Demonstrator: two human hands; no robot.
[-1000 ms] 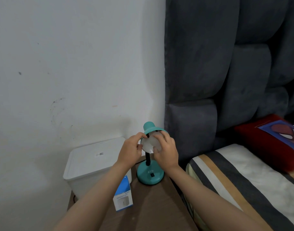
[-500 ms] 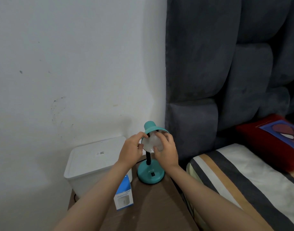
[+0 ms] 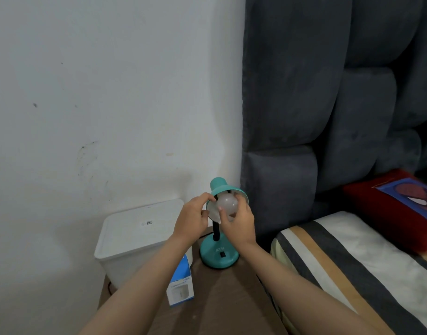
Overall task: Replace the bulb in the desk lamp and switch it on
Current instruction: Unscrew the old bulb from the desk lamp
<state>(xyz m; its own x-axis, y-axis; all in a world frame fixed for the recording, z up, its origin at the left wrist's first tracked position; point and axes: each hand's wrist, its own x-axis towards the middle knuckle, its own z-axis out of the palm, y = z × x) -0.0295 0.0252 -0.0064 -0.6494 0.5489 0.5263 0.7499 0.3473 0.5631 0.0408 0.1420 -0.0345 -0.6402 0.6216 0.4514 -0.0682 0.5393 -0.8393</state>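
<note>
A small teal desk lamp (image 3: 219, 256) stands on a brown bedside table (image 3: 222, 298), its shade (image 3: 221, 188) tilted toward me. A white frosted bulb (image 3: 225, 204) sits in the mouth of the shade. My right hand (image 3: 239, 222) wraps its fingers around the bulb from the right and below. My left hand (image 3: 193, 217) pinches the left rim of the shade. A black switch (image 3: 222, 254) shows on the lamp's round base. A blue and white bulb box (image 3: 181, 285) stands on the table, partly behind my left forearm.
A white lidded plastic bin (image 3: 137, 235) sits left of the lamp against the white wall. A dark grey padded headboard (image 3: 328, 117) rises on the right. A striped bed cover (image 3: 352, 262) and a red pillow (image 3: 396, 209) lie beside the table.
My right hand's fingers have shifted around the bulb, now covering more of its lower right side. The left hand stays on the shade rim. The lamp has not moved.
</note>
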